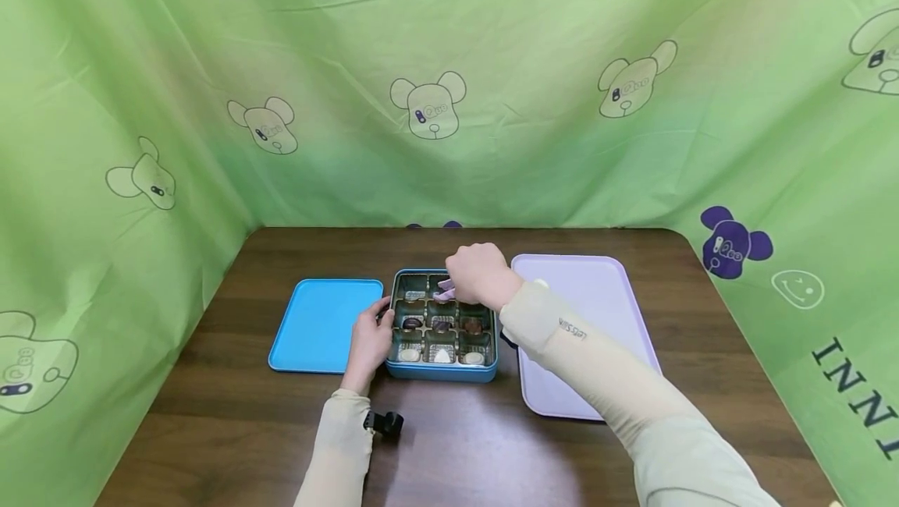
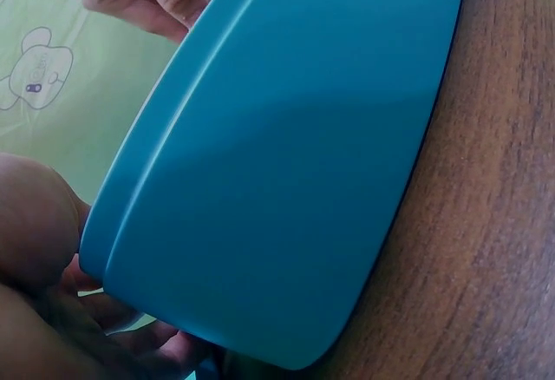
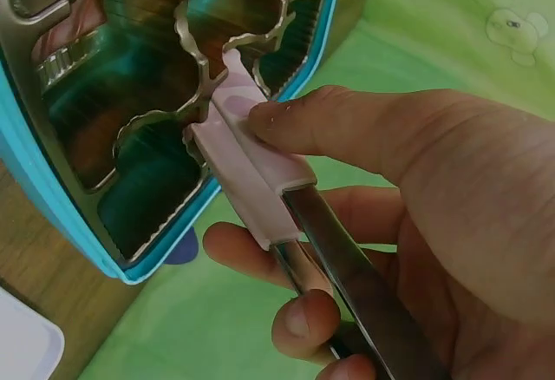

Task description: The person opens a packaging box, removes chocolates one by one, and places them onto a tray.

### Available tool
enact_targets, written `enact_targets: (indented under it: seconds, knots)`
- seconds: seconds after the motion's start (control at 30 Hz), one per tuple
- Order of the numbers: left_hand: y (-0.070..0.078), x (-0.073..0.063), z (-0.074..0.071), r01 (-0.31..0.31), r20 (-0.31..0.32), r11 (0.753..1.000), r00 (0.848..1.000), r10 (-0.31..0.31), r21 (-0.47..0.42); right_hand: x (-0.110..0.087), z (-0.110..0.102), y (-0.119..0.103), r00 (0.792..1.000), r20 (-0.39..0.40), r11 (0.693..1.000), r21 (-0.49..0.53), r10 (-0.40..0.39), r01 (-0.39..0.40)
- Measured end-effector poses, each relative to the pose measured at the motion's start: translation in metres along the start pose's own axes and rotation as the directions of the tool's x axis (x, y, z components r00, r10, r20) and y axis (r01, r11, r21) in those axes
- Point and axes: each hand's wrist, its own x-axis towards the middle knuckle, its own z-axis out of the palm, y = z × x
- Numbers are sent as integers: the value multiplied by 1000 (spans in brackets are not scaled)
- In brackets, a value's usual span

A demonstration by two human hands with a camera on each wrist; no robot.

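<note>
One box (image 1: 441,372), one pair of tongs (image 3: 286,172)

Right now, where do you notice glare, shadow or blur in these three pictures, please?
Head view: pale glare on the near part of the brown wooden table; left wrist view: a soft-edged shadow across the smooth blue box, and the bare left hand looks dark and soft-focused; right wrist view: streaky reflections inside the shiny, compartmented plastic tray.
</note>
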Motion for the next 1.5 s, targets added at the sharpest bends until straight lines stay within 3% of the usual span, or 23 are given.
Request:
enact_targets:
  seconds: [0.8,1.5]
  knots:
    - [-3,-1,4,-3,5,1000,1000,3,-11,19,9,-16,995,103,999,-32,16,-13]
    - [4,0,-2,-2,-9,1000,1000,2,16,24,7,-15,996,85,1000,-12,-27,28]
